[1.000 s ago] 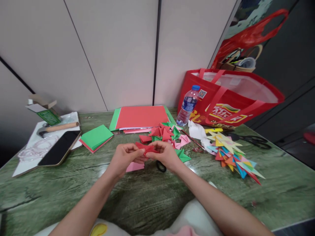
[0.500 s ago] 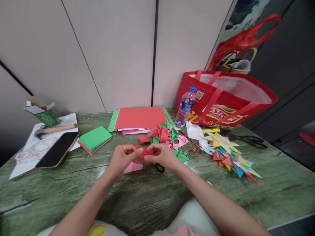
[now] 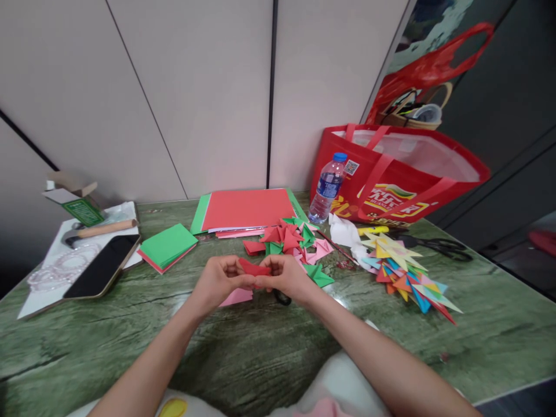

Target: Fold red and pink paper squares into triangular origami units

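A small folded piece of red paper point(image 3: 253, 268) is pinched between both hands above the green table. My left hand point(image 3: 222, 279) is closed on its left side, thumb in front. From the right, my right hand point(image 3: 286, 277) grips the other side, and the two thumbs nearly meet. Part of the paper is hidden by the fingers. Just beneath lie a pink paper piece point(image 3: 237, 297) and a black ring-like handle point(image 3: 282, 297), partly covered by my hands. Behind them is a heap of folded red, green and pink papers point(image 3: 284, 236).
Stacked coloured sheets point(image 3: 249, 208) lie at the back, beside a water bottle point(image 3: 326, 190) and red bag point(image 3: 391, 179). At left are green squares point(image 3: 168, 244), a phone point(image 3: 104, 266) and a hammer-like tool point(image 3: 102, 230). Multicoloured folded papers point(image 3: 403, 272) and black scissors point(image 3: 438, 246) lie right.
The thumbs have moved closer together at the lower edge of the red paper. More of its upper part now shows between the hands. Nothing else on the table has visibly moved.
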Demonstrator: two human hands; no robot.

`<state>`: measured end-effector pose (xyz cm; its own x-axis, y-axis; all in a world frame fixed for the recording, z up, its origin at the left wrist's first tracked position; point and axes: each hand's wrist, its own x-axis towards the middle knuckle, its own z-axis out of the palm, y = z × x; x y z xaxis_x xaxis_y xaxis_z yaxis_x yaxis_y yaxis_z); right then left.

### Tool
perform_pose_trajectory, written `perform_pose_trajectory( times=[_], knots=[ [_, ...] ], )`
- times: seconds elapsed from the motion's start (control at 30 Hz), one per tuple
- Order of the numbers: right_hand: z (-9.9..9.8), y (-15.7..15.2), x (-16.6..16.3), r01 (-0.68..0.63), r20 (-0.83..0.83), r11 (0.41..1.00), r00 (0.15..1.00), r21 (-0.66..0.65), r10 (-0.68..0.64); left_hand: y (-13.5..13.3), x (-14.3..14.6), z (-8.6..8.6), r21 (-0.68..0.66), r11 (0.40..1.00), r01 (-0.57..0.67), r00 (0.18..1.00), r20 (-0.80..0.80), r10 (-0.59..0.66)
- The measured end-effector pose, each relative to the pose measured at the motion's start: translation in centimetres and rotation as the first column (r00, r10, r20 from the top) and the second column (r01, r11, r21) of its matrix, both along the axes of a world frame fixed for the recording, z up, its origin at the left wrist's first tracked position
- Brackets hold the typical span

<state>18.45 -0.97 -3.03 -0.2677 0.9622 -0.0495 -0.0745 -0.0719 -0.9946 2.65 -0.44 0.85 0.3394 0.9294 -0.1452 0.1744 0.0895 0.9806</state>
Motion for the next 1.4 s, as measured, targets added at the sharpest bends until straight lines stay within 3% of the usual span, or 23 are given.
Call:
perform_pose_trajectory(
  times=[0.27, 0.57, 0.83, 0.93, 1.17, 1.27, 1.33, 1.4],
  knots=[
    [-0.3, 0.1, 0.2, 0.001, -0.112, 0.999, 0.994, -0.037, -0.005, -0.1, -0.2, 0.1, 0.004, 0.998, 0.066, 0.995, 0.074, -0.066],
    [-1.2, 0.4, 0.1, 0.056, -0.166, 0.997, 0.984, -0.053, -0.064, 0.2, -0.5, 0.0, 0.035, 0.999, 0.042, 0.998, 0.035, -0.043],
    [-1.2, 0.6, 0.0, -0.082, -0.345, 0.978, 0.938, -0.190, 0.012, 0.4, -0.8, 0.0, 0.029, 0.999, 0.045, 0.994, 0.100, -0.048],
    [-0.9, 0.6, -0.2, -0.094, -0.335, 0.976, 0.942, -0.194, 0.024, 0.5, -0.9, -0.1, 0.031, 1.000, 0.007, 0.996, 0.091, -0.009],
    [-0.9, 0.3, -0.3, -0.088, -0.102, 0.993, 0.992, -0.081, 0.080, 1.0, -0.9, -0.8, 0.144, 0.987, -0.068, 0.996, -0.054, 0.076],
    [-1.1, 0.3, -0.3, -0.115, -0.020, 0.991, 0.993, -0.072, 0.113, 1.3, -1.2, -1.0, 0.276, 0.958, -0.080, 0.971, -0.198, 0.138],
    [-1.2, 0.3, -0.3, -0.107, 0.024, 0.991, 0.994, -0.076, 0.109, 1.9, -2.1, -1.1, 0.445, 0.894, -0.056, 0.896, -0.373, 0.242],
    [-1.4, 0.4, -0.3, -0.065, 0.033, 0.994, 0.997, -0.089, 0.068, 2.7, -3.7, -1.0, 0.578, 0.815, 0.024, 0.762, -0.539, 0.359]
  ],
)
